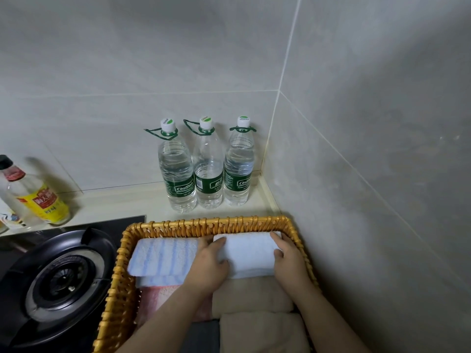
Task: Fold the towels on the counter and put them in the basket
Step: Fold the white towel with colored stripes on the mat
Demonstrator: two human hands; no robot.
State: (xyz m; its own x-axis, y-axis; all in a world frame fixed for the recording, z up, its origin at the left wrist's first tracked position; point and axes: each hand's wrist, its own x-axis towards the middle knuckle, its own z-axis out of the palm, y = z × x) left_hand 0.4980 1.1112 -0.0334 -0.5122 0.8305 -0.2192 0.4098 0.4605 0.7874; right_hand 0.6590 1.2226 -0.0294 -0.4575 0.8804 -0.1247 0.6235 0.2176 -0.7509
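- While both hands clasp it, one at each short end, the white towel (248, 253) lies folded in the far right corner of the basket (204, 222), its long axis running left to right along the far wall.
- The left hand (210, 266) holds the left end and the right hand (289, 263) the right end, thumbs and forefingers on top. The hands sit apart with the towel's full length between them, neither nearer than the other.
- The towel lies straight ahead of the hands and just beyond the wrists, so letting go looks like a simple pull back toward the body, the right hand slipping out between towel and wicker.
- The white towel's near edge overlaps the beige towels (252, 294); a blue-striped towel (163, 256) sits just beside its left end, over a pink towel (158, 299).
- Behind the basket, three water bottles (207, 169) stand on the worktop (142, 202) in the tiled corner; a hob burner (61, 278) and a condiment bottle (40, 200) are to the left.
- The outer fingers of each hand are hidden below the towel's ends. The basket's near side is cut off by the frame, a dark patch between the pink and beige towels is hard to identify, and I cannot tell whether any unfolded towels remain.
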